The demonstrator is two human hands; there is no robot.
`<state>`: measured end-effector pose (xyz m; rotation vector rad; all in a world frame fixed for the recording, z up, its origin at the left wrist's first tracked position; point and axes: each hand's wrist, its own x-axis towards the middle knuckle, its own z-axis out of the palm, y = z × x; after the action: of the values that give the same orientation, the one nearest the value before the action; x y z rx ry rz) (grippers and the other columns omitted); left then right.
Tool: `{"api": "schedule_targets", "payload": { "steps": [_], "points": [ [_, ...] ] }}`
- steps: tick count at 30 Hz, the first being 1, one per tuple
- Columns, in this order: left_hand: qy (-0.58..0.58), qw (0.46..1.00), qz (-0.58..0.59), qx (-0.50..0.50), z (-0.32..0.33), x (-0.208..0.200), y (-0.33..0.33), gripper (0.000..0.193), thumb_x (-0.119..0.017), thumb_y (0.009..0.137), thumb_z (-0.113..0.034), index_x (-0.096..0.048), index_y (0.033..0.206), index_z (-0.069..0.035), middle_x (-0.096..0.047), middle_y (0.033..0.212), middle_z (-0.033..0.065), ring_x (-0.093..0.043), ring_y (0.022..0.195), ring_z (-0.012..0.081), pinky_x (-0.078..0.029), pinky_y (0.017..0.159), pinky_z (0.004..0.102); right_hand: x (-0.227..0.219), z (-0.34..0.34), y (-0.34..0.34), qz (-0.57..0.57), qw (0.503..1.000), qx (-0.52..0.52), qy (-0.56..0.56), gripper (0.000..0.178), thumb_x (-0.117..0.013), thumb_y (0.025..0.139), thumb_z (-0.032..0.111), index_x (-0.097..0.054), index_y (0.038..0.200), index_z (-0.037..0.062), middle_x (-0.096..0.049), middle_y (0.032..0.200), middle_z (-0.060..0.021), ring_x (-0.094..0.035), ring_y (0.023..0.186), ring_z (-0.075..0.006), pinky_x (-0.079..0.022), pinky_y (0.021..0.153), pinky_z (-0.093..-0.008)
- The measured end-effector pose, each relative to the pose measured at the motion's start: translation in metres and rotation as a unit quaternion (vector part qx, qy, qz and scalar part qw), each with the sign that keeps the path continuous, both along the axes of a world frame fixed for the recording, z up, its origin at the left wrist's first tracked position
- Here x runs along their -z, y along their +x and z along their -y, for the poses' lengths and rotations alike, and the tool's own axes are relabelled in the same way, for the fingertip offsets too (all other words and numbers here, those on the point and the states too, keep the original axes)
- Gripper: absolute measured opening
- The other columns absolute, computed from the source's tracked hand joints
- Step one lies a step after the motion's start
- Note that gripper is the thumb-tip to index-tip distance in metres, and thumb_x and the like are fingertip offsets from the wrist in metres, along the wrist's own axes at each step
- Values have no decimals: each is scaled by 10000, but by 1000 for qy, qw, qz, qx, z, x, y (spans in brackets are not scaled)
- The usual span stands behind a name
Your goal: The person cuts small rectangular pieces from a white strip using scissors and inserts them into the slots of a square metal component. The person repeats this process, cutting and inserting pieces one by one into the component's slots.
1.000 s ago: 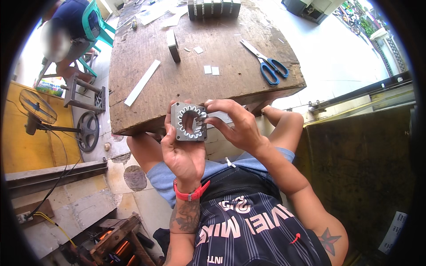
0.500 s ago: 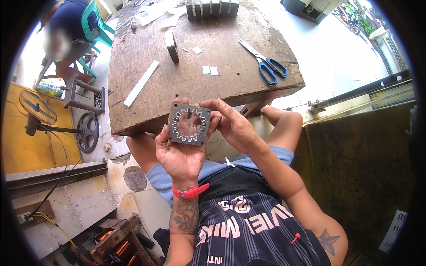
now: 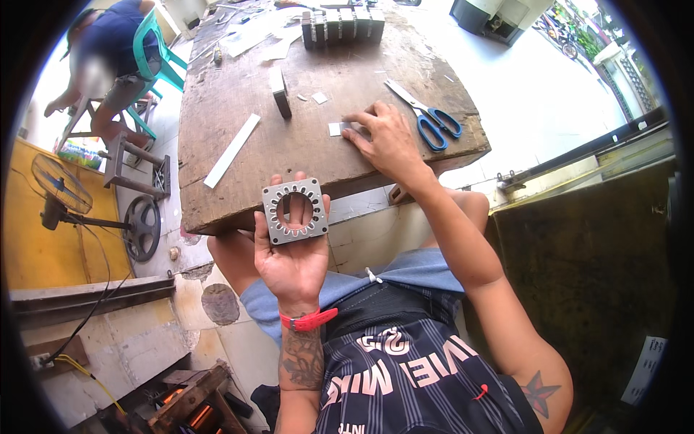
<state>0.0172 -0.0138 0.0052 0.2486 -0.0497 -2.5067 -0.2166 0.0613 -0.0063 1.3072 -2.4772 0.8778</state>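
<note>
A square grey metal stator core (image 3: 272, 210) with a round hole rests in my left hand (image 3: 293, 267), my palm beneath it and my fingers and thumb round its edges. White liners show in the slots round the hole. On the wooden table, my right hand (image 3: 390, 141) pinches a small white paper piece, mostly hidden by the fingers. Another small white paper piece (image 3: 334, 129) lies just left of those fingertips. Blue-handled scissors (image 3: 434, 126) lie to the right of my right hand.
On the wooden table (image 3: 238, 94) are a long white strip (image 3: 231, 152), an upright dark metal block (image 3: 280, 92) and a paper scrap (image 3: 319, 98). A row of slotted metal cores (image 3: 343, 30) stands at the far side. A fan (image 3: 61, 176) is at left; a person (image 3: 119, 43) sits beyond.
My right hand has left the stator core and reached forward to the small white paper pieces on the table. My left hand still holds the core, now slightly lower and further left.
</note>
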Motion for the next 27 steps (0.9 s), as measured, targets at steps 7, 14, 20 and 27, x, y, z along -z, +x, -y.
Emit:
{"api": "schedule_targets", "payload": {
  "steps": [7,14,20,27],
  "points": [
    [-93,996,-13,1,4,2,7,555,-503,1110,-376,-426,1599,-125,-445,1636,175,-432,1500,410,-333,1253,590,-3,-14,46,189,954,-85,-217,265,-764,969,94,-727,1231,85,-740,972,-92,-703,795,-168,-551,667,-330],
    [-161,983,80,-36,-2,-4,4,499,-500,1111,-311,-438,1559,-99,-470,1606,171,-506,1436,371,-430,1190,529,-4,-31,97,26,958,-216,-188,386,-809,856,0,-716,1224,73,-720,999,-93,-707,856,-269,-596,768,-375],
    [-204,971,120,-34,-12,-11,0,486,-486,1116,-295,-438,1548,-79,-477,1595,173,-521,1419,295,-420,1198,468,-10,-31,94,10,956,-227,-186,398,-820,805,40,-700,1184,62,-689,1081,-103,-699,968,-288,-599,800,-392],
    [-255,954,157,-26,-12,-14,-2,484,-479,1119,-307,-443,1546,-82,-507,1566,157,-526,1403,259,-407,1189,432,-11,-42,95,-7,959,-246,-140,372,-808,816,-22,-734,1169,65,-710,1029,-84,-707,947,-287,-609,794,-402]
  ]
}}
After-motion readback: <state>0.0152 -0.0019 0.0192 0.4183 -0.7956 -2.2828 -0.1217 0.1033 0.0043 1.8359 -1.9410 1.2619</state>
